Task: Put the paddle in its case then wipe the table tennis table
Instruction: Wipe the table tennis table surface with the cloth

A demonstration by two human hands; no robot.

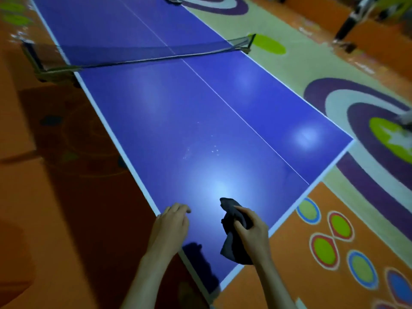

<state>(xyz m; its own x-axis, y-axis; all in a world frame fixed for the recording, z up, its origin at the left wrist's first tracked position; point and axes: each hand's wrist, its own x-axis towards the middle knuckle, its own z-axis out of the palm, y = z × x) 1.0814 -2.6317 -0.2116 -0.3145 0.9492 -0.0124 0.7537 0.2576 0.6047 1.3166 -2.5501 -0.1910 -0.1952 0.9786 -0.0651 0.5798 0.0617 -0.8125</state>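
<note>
Head view: blue desk (178, 121) runs from 6 toward 12 o'clock; net (142, 52) across at 12.
Right hand (252, 233): fingers curled round a dark cloth (234, 241), at 6 o'clock.
Left hand (171, 224): fingers loosely bent, holding nothing, on the desk's edge at 7.
Smudges (200, 150): pale specks mid-desk.

Head-worn wide-angle camera looks forward and down from the near corner of a table tennis table (200, 134).
The lens sits close over the near end, facing along the table toward the net (142, 53), with patterned floor (334, 230) curving at the frame edges.
</note>
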